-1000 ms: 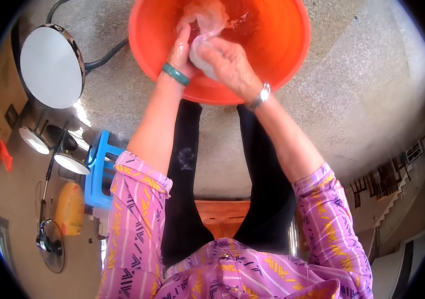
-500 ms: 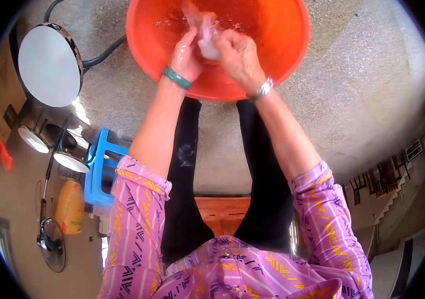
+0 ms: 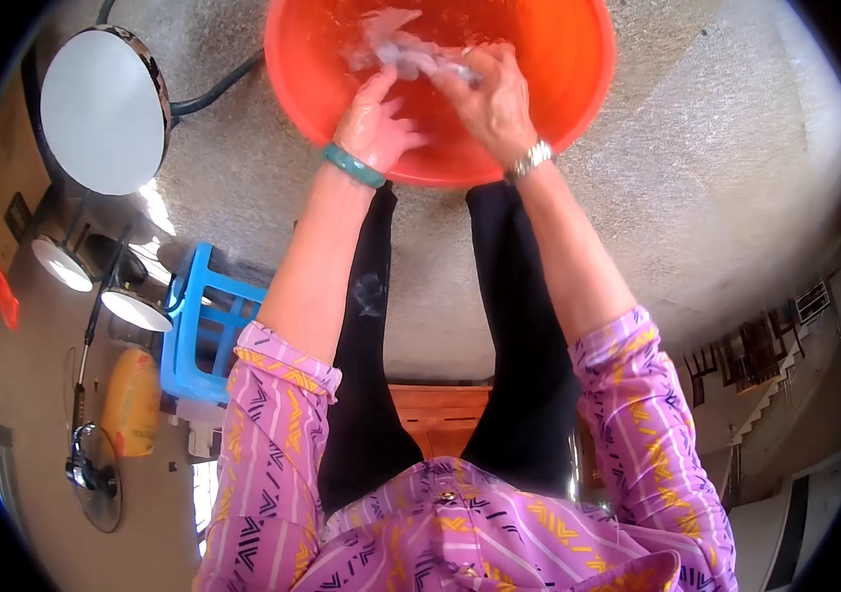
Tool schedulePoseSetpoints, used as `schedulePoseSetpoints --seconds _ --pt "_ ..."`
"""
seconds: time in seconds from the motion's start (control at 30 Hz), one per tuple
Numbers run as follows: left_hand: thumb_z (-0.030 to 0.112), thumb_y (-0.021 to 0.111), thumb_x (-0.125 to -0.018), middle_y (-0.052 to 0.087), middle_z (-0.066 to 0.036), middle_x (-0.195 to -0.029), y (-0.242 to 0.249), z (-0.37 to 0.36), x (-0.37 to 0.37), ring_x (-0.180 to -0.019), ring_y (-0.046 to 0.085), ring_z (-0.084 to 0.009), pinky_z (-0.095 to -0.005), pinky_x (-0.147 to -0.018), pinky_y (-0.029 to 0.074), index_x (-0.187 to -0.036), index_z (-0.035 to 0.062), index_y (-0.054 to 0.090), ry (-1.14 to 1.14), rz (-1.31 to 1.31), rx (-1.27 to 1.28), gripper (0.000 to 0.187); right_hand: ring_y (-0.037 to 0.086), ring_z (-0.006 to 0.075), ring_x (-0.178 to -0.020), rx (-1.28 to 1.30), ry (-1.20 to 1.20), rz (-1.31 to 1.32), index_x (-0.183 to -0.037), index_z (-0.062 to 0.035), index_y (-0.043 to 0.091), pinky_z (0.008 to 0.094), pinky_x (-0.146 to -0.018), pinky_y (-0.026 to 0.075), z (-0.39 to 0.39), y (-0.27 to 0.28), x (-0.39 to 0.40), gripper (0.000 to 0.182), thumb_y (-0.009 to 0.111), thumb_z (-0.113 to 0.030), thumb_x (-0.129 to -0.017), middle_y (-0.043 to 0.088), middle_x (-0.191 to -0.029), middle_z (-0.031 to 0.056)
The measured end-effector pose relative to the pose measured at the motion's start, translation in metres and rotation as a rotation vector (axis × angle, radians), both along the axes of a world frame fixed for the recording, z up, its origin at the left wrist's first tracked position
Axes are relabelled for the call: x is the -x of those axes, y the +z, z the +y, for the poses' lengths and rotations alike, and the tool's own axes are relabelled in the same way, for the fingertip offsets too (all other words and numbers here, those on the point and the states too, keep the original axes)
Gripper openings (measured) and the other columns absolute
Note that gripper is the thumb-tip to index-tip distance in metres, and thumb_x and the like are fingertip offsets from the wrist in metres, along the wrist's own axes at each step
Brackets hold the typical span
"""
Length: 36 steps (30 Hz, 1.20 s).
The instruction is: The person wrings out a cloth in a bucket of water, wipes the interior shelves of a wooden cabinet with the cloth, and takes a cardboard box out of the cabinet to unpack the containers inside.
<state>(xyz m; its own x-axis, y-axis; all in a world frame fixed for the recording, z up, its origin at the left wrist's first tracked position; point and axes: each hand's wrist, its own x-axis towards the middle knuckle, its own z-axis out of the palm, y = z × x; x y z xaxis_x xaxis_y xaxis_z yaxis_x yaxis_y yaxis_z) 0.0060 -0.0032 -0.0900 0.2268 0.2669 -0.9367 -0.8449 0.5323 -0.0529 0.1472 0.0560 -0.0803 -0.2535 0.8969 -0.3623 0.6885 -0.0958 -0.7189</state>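
A large orange-red basin (image 3: 588, 109) holds water at the top of the view. Stretched across it is a wet, whitish, thin cloth (image 3: 409, 54), crumpled in the middle and spread loosely at its left end. My right hand (image 3: 493, 104), with a metal watch at the wrist, pinches the cloth's right end between thumb and fingers. Under the other end, my left hand (image 3: 376, 126) has its fingers spread, with the thumb tip right at the cloth. A green bangle (image 3: 352, 165) circles my left wrist.
A round white-topped stool (image 3: 105, 111) stands on the left, with smaller round seats below it. Beside my left arm is a blue plastic stool (image 3: 182, 340). A yellow sack (image 3: 132, 403) and a fan (image 3: 95, 474) lie farther left. The basin rests on a rough concrete floor (image 3: 697, 168).
The bunched cloth has been drawn out sideways between the hands. My left hand has let go and spread its fingers; my right hand has moved slightly right, still pinching the cloth.
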Motion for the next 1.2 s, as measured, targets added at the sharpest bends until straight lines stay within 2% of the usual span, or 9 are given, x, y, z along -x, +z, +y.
schedulePoseSetpoints --seconds 0.13,0.2,0.27,0.4,0.53,0.7,0.97,1.07,1.2 --pt "0.034 0.054 -0.086 0.057 -0.012 -0.109 -0.011 -0.003 -0.014 -0.097 0.056 -0.0237 -0.0378 -0.085 0.047 -0.117 0.0045 0.047 0.102 -0.150 -0.166 0.043 0.056 0.0321 -0.085 0.086 0.073 0.327 -0.079 -0.0002 0.054 0.0351 -0.074 0.046 -0.029 0.095 -0.001 0.022 0.067 -0.004 -0.062 0.054 -0.101 0.0142" --pt "0.022 0.057 -0.083 0.062 -0.013 -0.095 -0.012 -0.005 -0.019 -0.082 0.061 -0.0248 -0.0359 -0.070 0.053 -0.115 0.0026 0.049 -0.033 -0.042 -0.102 0.038 0.057 0.0297 -0.087 0.190 0.095 0.403 -0.080 -0.0012 0.052 0.0325 -0.077 0.045 -0.033 0.132 -0.006 0.023 0.065 -0.002 -0.062 0.054 -0.101 0.0132" --pt "0.005 0.052 -0.078 0.059 -0.012 -0.102 -0.015 -0.022 -0.024 -0.092 0.058 -0.0250 -0.0389 -0.079 0.050 -0.110 0.0006 0.052 0.046 0.115 -0.162 0.032 0.058 0.0206 -0.085 0.309 0.036 0.395 -0.081 -0.0010 0.053 0.0289 -0.076 0.044 -0.029 0.145 -0.021 0.018 0.063 -0.002 -0.066 0.058 -0.094 0.0100" --pt "0.002 0.046 -0.077 0.057 -0.013 -0.104 0.046 -0.022 -0.035 -0.094 0.057 -0.0234 -0.0385 -0.081 0.048 -0.110 -0.0038 0.050 0.103 0.264 -0.065 0.034 0.058 0.0190 -0.086 0.548 -0.754 0.810 -0.102 -0.0006 0.053 0.0301 -0.081 0.047 -0.014 0.085 -0.056 0.019 0.053 -0.006 -0.083 0.059 -0.098 0.0096" --pt "0.013 0.043 -0.082 0.051 -0.012 -0.115 0.106 -0.011 -0.040 -0.104 0.052 -0.0225 -0.0407 -0.088 0.043 -0.123 -0.0019 0.040 0.096 -0.018 -0.132 0.044 0.057 0.0220 -0.095 0.732 -0.850 0.802 -0.113 -0.0023 0.049 0.0347 -0.083 0.047 -0.026 0.026 -0.033 0.028 0.051 -0.016 -0.088 0.058 -0.104 0.0094" --pt "0.017 0.044 -0.083 0.049 -0.013 -0.118 0.101 -0.024 -0.033 -0.106 0.051 -0.0235 -0.0427 -0.088 0.042 -0.123 -0.0008 0.039 0.141 -0.203 -0.106 0.044 0.057 0.0180 -0.093 1.137 -0.887 1.378 -0.114 -0.0023 0.050 0.0310 -0.081 0.047 -0.018 0.026 -0.009 0.033 0.054 -0.020 -0.087 0.058 -0.108 0.0077" --pt "0.050 0.050 -0.083 0.041 -0.015 -0.125 0.080 -0.017 -0.023 -0.109 0.046 -0.0306 -0.0467 -0.094 0.038 -0.126 0.0023 0.037 -0.007 -0.096 0.103 0.065 0.054 0.0064 -0.067 0.431 -0.643 0.680 -0.082 -0.0065 0.056 0.0234 -0.061 0.046 -0.007 0.050 0.004 0.015 0.067 -0.015 -0.078 0.059 -0.076 -0.0005" --pt "0.046 0.052 -0.084 0.043 -0.014 -0.122 0.056 -0.009 -0.032 -0.107 0.048 -0.0299 -0.0468 -0.093 0.039 -0.126 0.0051 0.037 0.249 -0.459 -0.136 0.060 0.050 0.0086 -0.067 0.360 -0.521 0.473 -0.073 -0.0029 0.055 0.0254 -0.061 0.043 -0.020 0.074 0.012 0.019 0.069 -0.016 -0.074 0.055 -0.074 0.0009" --pt "0.031 0.047 -0.090 0.050 -0.008 -0.117 0.047 0.004 -0.052 -0.104 0.051 -0.0195 -0.0346 -0.089 0.044 -0.121 0.0080 0.042 0.071 -0.098 -0.257 0.038 0.042 0.0066 -0.064 0.042 -0.313 0.294 -0.061 -0.0036 0.047 0.0226 -0.059 0.038 -0.025 0.084 0.009 0.027 0.066 -0.014 -0.077 0.045 -0.066 -0.0032"
